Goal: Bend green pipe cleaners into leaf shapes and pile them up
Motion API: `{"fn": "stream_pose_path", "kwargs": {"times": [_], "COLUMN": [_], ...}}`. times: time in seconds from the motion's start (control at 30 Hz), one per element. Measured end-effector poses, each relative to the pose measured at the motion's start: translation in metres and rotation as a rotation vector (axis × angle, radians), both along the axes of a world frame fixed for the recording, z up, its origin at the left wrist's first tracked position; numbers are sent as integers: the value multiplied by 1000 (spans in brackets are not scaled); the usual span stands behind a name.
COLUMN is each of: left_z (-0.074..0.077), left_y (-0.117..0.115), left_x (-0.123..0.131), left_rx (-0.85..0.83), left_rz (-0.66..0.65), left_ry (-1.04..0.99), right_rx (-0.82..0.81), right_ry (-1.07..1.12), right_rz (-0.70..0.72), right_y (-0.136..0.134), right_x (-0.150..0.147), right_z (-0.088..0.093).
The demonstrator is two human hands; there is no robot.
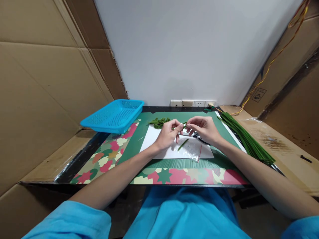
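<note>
The left hand (pixel 171 132) and right hand (pixel 203 127) meet, their fingertips pinched on a short, thin green strip (pixel 184 125) held between them, above a white rectangular sheet (pixel 150 138). The step in hand seems to be shaping or joining this strip; the next move calls for a steady pinch on both sides. Beneath lie a loose straight green piece (pixel 183 144) and black-handled scissors (pixel 196 135); farther out, a looped green pile (pixel 159 123) and a long green bundle (pixel 246 137).
</note>
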State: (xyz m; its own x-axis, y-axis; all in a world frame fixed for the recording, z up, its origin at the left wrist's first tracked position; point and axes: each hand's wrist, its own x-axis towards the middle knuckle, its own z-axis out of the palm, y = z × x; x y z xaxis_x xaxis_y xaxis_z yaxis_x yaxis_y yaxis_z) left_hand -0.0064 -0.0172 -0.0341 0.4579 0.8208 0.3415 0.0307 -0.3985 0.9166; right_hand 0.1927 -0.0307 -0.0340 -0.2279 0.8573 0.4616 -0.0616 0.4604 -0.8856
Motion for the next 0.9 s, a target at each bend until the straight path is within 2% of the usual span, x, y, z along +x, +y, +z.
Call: {"fn": "stream_pose_path", "kwargs": {"times": [0.33, 0.7, 0.9], "left_z": [-1, 3, 3], "left_y": [-2, -5, -6], "left_x": [-1, -2, 0], "left_rx": [27, 114, 43], "left_rz": [9, 2, -35], "left_ry": [52, 102, 30], "right_rx": [-15, 81, 108], "right_ry": [-21, -51, -42], "right_rz": [-7, -93, -145], "right_y": [-1, -9, -9], "right_x": [1, -2, -4], "right_z": [0, -1, -3]}}
